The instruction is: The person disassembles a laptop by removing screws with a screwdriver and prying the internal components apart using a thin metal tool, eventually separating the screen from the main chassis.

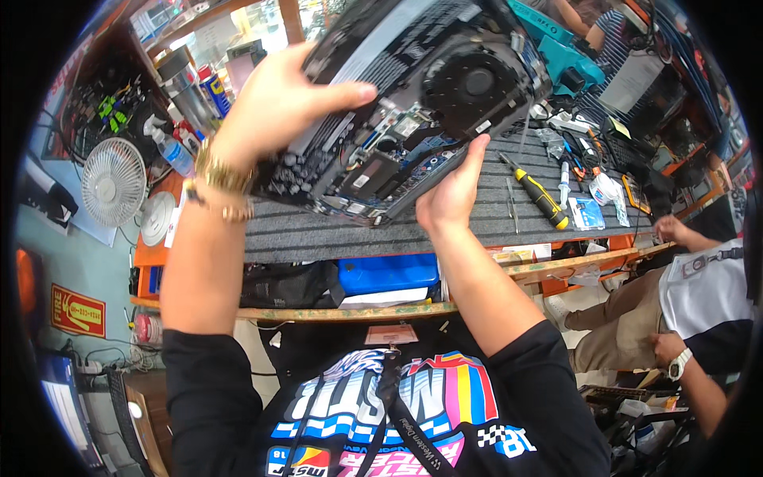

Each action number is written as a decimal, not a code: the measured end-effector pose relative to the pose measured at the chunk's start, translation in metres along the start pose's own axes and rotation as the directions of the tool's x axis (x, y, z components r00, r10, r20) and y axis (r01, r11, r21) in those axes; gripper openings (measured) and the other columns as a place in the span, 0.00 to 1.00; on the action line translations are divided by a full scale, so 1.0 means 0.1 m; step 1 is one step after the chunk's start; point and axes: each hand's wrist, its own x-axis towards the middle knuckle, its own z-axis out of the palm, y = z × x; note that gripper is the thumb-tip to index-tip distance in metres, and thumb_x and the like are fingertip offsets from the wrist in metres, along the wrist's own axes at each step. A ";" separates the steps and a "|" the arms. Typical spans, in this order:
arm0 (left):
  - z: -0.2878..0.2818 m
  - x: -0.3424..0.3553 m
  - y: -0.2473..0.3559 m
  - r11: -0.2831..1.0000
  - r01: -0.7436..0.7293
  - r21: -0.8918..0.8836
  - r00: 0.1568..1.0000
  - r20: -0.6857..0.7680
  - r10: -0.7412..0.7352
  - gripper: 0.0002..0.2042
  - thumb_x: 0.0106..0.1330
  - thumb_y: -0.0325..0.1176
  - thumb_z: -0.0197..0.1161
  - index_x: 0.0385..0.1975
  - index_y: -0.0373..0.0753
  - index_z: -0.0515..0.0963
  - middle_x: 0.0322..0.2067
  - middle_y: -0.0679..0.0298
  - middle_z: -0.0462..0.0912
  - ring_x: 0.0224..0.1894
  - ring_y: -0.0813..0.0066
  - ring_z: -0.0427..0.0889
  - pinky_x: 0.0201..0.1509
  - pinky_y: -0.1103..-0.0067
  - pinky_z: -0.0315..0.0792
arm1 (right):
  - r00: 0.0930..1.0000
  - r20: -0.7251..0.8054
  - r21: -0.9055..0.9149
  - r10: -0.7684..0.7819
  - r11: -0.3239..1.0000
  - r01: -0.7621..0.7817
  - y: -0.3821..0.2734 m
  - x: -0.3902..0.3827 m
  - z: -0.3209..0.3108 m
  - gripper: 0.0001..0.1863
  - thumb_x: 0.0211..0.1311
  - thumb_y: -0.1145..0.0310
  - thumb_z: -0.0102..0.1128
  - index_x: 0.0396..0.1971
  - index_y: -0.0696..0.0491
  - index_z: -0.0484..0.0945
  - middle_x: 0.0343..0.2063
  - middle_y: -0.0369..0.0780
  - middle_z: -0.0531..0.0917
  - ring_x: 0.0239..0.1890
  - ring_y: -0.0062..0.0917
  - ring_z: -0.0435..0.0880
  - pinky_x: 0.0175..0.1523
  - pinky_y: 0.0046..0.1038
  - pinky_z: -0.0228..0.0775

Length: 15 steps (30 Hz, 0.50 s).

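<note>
1. Laptop (405, 123), innards bare, is up off the tabletop (469, 234), tilted; long axis slants from near-left toward far-right corner.
2. Your left hand (274, 99) clamps its left side, thumb over the face.
3. Your right hand (453, 187) grips the near edge, fingers hidden; it's nearer the fan (477, 83).

From the head, one fisheye view looks down and forward over the shirt (373, 433); the left hand (274, 103) and right hand (453, 191) appear near. The mat (318, 241) lies farther.
</note>
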 end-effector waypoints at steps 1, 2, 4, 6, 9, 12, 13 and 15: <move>-0.04 0.13 0.05 0.988 -0.038 0.148 0.998 0.054 0.030 0.30 0.65 0.47 0.85 0.58 0.30 0.88 0.46 0.57 0.96 0.44 0.76 0.91 0.56 0.75 0.84 | 1.000 -0.026 0.055 0.012 0.998 -0.010 0.07 -0.06 0.02 0.40 0.90 0.34 0.40 0.79 0.52 0.70 0.75 0.41 0.78 0.74 0.35 0.78 0.81 0.40 0.66; -0.06 0.23 0.10 0.974 -0.041 0.223 0.994 0.111 0.017 0.29 0.68 0.49 0.82 0.59 0.31 0.87 0.46 0.57 0.96 0.43 0.75 0.92 0.52 0.74 0.86 | 0.998 -0.059 0.070 0.011 0.998 -0.006 0.12 -0.12 0.03 0.39 0.90 0.34 0.40 0.79 0.51 0.70 0.75 0.41 0.77 0.76 0.37 0.76 0.82 0.43 0.64; -0.06 0.38 0.18 0.940 -0.006 0.341 0.982 0.180 -0.059 0.26 0.70 0.48 0.79 0.57 0.32 0.88 0.45 0.56 0.96 0.43 0.70 0.93 0.50 0.72 0.87 | 0.990 -0.105 0.166 0.099 0.983 -0.081 0.22 -0.25 0.02 0.39 0.90 0.34 0.39 0.80 0.51 0.69 0.75 0.41 0.78 0.76 0.38 0.76 0.83 0.44 0.63; -0.02 0.54 0.24 0.896 0.085 0.436 0.963 0.194 -0.185 0.22 0.67 0.44 0.79 0.53 0.35 0.90 0.45 0.55 0.95 0.45 0.63 0.94 0.52 0.69 0.86 | 0.980 -0.131 0.186 0.151 0.975 -0.125 0.30 -0.36 0.02 0.42 0.89 0.31 0.38 0.80 0.51 0.68 0.76 0.42 0.76 0.78 0.39 0.73 0.84 0.47 0.61; 0.07 0.67 0.24 0.844 0.182 0.505 0.929 0.193 -0.316 0.32 0.58 0.49 0.86 0.59 0.35 0.90 0.52 0.50 0.95 0.53 0.59 0.94 0.63 0.68 0.83 | 0.966 -0.152 0.225 0.208 0.959 -0.172 0.39 -0.46 -0.01 0.43 0.88 0.30 0.37 0.81 0.50 0.67 0.78 0.43 0.73 0.79 0.39 0.70 0.85 0.48 0.59; 0.11 0.73 0.14 0.893 0.168 0.418 0.905 0.292 -0.308 0.31 0.56 0.48 0.86 0.57 0.36 0.91 0.51 0.49 0.95 0.53 0.59 0.93 0.62 0.67 0.83 | 0.962 -0.153 0.203 0.226 0.960 -0.193 0.45 -0.53 -0.07 0.44 0.87 0.28 0.37 0.83 0.48 0.65 0.79 0.42 0.71 0.81 0.39 0.68 0.86 0.49 0.57; 0.14 0.76 0.11 0.884 0.112 0.455 0.915 0.300 -0.270 0.30 0.56 0.46 0.86 0.57 0.36 0.91 0.51 0.50 0.95 0.53 0.59 0.93 0.62 0.66 0.83 | 0.962 -0.144 0.204 0.232 0.958 -0.200 0.45 -0.54 -0.09 0.44 0.87 0.28 0.37 0.83 0.48 0.65 0.79 0.42 0.72 0.81 0.39 0.68 0.86 0.49 0.57; 0.11 0.80 0.04 0.934 0.136 0.331 0.888 0.377 -0.262 0.31 0.56 0.45 0.87 0.58 0.36 0.91 0.51 0.51 0.95 0.53 0.59 0.93 0.61 0.66 0.84 | 0.938 -0.176 0.171 0.298 0.948 -0.269 0.41 -0.58 -0.17 0.44 0.86 0.28 0.37 0.82 0.48 0.65 0.78 0.41 0.73 0.80 0.38 0.70 0.85 0.50 0.59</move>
